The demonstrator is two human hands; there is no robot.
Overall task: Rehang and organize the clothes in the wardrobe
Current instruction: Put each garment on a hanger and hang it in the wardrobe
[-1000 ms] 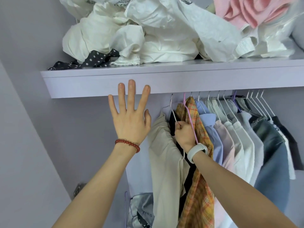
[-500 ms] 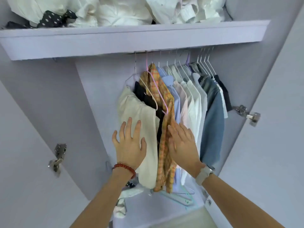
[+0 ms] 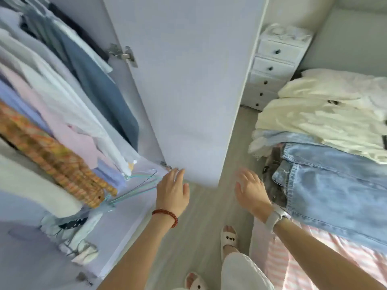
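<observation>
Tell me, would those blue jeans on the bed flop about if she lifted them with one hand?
Probably. The jeans lie draped over the bed's edge, so they would sag. Denim looks thick, likely heavy. The cream garment overlapping them might slide.

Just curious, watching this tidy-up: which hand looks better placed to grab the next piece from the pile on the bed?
Probably the right hand. It hangs open beside the jeans on the bed, while the left hand, also empty, sits nearer the wardrobe door.

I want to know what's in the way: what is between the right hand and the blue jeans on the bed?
In the head view, nothing: the right hand hovers open, just left of the jeans.
</observation>
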